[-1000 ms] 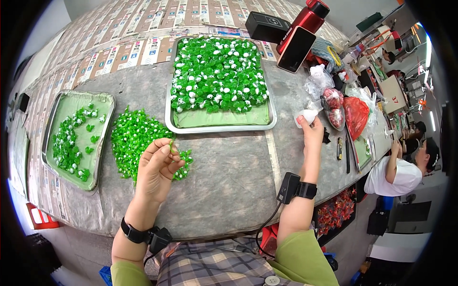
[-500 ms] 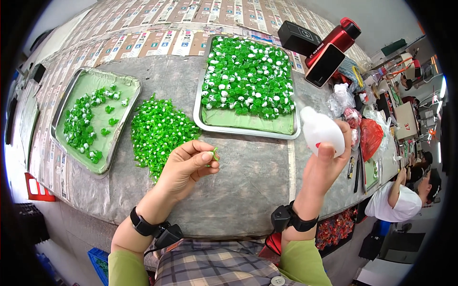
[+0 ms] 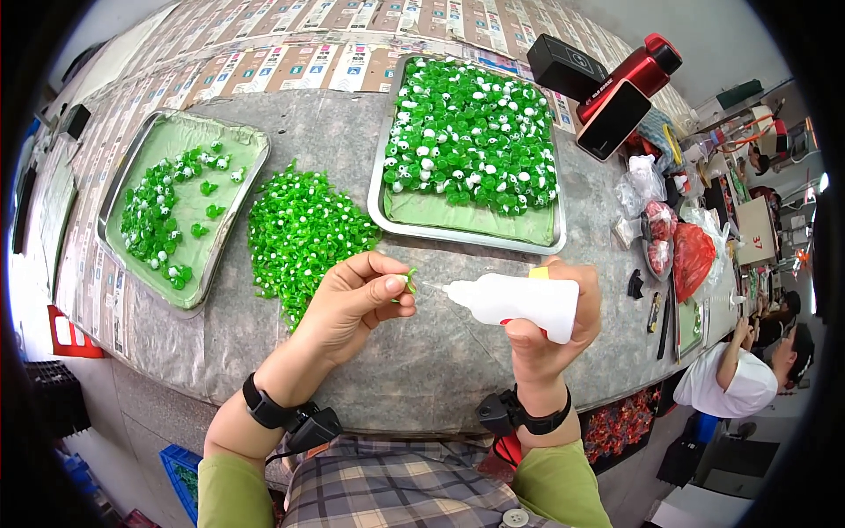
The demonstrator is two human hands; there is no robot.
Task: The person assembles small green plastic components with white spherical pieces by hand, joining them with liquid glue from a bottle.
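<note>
Between its thumb and fingertips my left hand (image 3: 365,295) pinches a small green plastic piece (image 3: 409,280). My right hand (image 3: 559,321) is wrapped round a white squeeze bottle (image 3: 519,301), tipped on its side. Its thin nozzle points left and ends close to the green piece; whether it touches I cannot tell. Left of my left hand lies a heap of small green pieces with white spots (image 3: 304,233). Beyond my hands, a metal tray (image 3: 466,236) is filled with green pieces bearing white eye-like balls (image 3: 475,132).
A second metal tray (image 3: 220,246) at the left holds fewer such pieces. At the far right lie a black box (image 3: 563,66), a red bottle (image 3: 634,75), a phone (image 3: 613,121) and plastic bags (image 3: 693,255). Another person in a white top (image 3: 726,383) sits at the right.
My right hand has swung the white bottle from upright to lying sideways, bringing its nozzle left to the green piece. My left hand stays nearly in place, still pinching the piece.
</note>
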